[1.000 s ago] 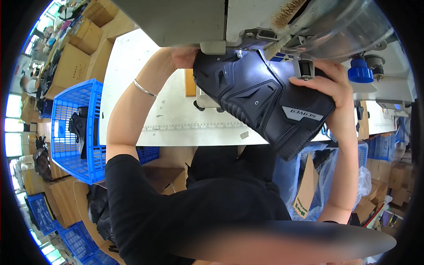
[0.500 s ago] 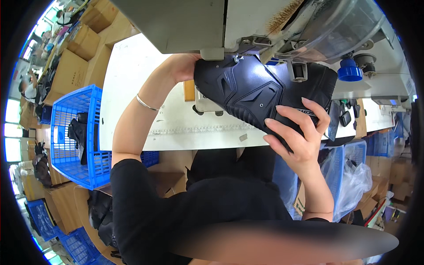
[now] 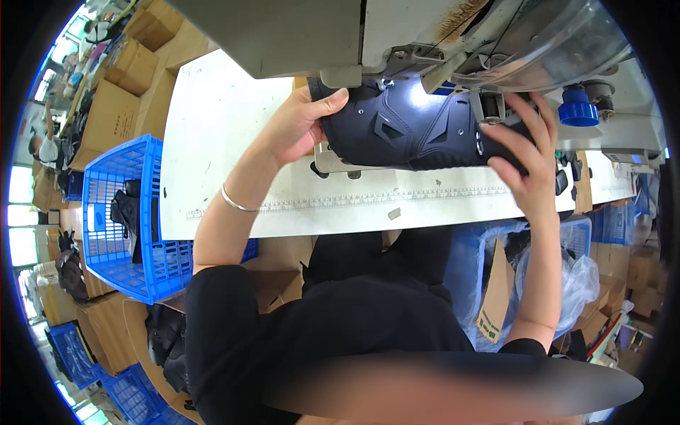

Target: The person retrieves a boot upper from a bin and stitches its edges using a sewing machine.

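Note:
A black, stitched boot upper (image 3: 379, 138) with raised panels and metal eyelets lies under the head of a sewing machine (image 3: 304, 39), lit by the machine's lamp. At its left end my left hand (image 3: 301, 127) grips the edge, thumb on top and the other fingers partly hidden beneath. My right hand (image 3: 533, 156) holds the right end, with fingers spread over the top and the thumb at the near edge. The machine head hides the far side of the piece and the needle.
A white worktable (image 3: 234, 152) has a ruler scale (image 3: 340, 200) along its near part. To the left stands a blue plastic crate (image 3: 117, 234) with black pieces. A blue bin (image 3: 467, 283) with clear plastic and cardboard is below right. A blue knob (image 3: 577, 110) juts from the machine.
The boot upper has turned to lie more level, its right end swinging away from me. My right hand moved farther and rightward with it; my left thumb now shows on top.

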Motion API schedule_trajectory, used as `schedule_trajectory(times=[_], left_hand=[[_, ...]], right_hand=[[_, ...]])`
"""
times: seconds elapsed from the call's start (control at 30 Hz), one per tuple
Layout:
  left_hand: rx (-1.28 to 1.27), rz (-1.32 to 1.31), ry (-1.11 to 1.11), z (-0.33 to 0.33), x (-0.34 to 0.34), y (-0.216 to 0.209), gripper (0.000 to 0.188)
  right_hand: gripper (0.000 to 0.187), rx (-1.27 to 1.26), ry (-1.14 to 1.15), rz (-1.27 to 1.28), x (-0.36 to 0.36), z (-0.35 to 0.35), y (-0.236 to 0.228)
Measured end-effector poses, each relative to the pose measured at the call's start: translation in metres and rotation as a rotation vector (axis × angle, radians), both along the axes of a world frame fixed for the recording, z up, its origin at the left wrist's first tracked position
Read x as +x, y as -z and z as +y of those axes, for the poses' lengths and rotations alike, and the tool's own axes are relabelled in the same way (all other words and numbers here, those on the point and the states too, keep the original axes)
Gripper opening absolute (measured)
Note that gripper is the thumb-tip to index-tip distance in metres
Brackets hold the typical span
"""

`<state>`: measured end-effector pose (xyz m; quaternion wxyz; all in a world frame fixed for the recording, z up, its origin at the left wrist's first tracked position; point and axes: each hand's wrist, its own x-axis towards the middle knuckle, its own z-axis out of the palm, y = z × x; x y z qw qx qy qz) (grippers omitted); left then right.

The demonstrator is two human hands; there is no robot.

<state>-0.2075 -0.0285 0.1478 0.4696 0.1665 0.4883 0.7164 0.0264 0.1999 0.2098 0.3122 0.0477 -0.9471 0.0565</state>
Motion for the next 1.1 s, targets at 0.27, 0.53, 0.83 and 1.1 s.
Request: schedule_trajectory(times=[0.27,0.53,0.83,1.1], left_hand=[[0.030,-0.005,-0.029,0.000,0.004,0.009,0.027],[0.075,0.005,-0.075,0.002,0.010,0.014,0.025],[0.110,0.022,-0.163,0.004,0.020,0.015,0.024],[0.162,0.049,-0.239,0.008,0.029,0.016,0.026]], right_hand=[[0.033,-0.098,0.007,-0.088,0.000,0.001,-0.004],[0.030,-0.124,-0.015,-0.108,-0.003,0.011,-0.004],[0.034,-0.188,-0.041,-0.163,-0.012,0.032,-0.005],[0.034,-0.267,-0.059,-0.194,-0.021,0.045,-0.006]])
